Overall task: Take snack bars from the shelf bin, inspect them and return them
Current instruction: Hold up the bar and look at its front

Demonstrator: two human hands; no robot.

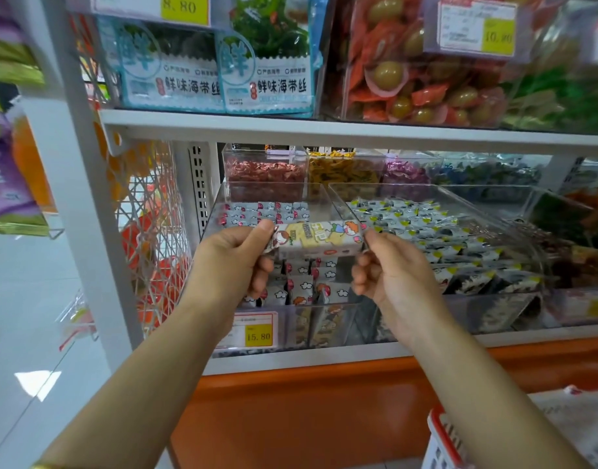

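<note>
From the head camera, you held one snack bar (319,239) up in front of the clear shelf bin (223,211), pinched at both ends. Your left hand (231,262) gripped the left crimped end, its fingers (265,228) closed on the wrapper with the thumb on top. Your right hand (392,269) gripped the right end, fingers curled shut around that end of the wrapper.

The bar's long axis ran left to right across the view, close to level, with the right end sitting perhaps a touch lower. Its printed face, cartoon figures on a pale yellow and white wrapper, was turned up and toward you. It hung above the bin, not touching the bars inside it.

In the bin below, more bars (301,289) of the same kind stood on end near the front wall, and others lay flat in rows toward the back. A yellow price tag (258,336) reading 15.80 was fixed to the bin's front. Just to the right sat a second clear bin (514,198) filled with small packets; their print was too blurred to read.
</note>
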